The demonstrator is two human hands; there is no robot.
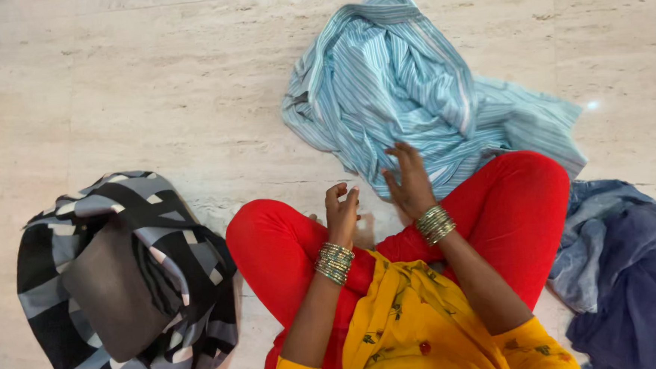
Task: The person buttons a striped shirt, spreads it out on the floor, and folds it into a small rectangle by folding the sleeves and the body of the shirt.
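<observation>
Blue striped shirt (413, 90) crumpled, just beyond hands (410, 180)

Single head view, looking steeply down, close over floor (151, 89)

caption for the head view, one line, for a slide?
Seated cross-legged on a pale floor, right hand reaches for a crumpled blue striped shirt; left hand hovers empty.

Home interior, polished stone floor (151, 89), loose clothes (413, 90) strewn about
</observation>
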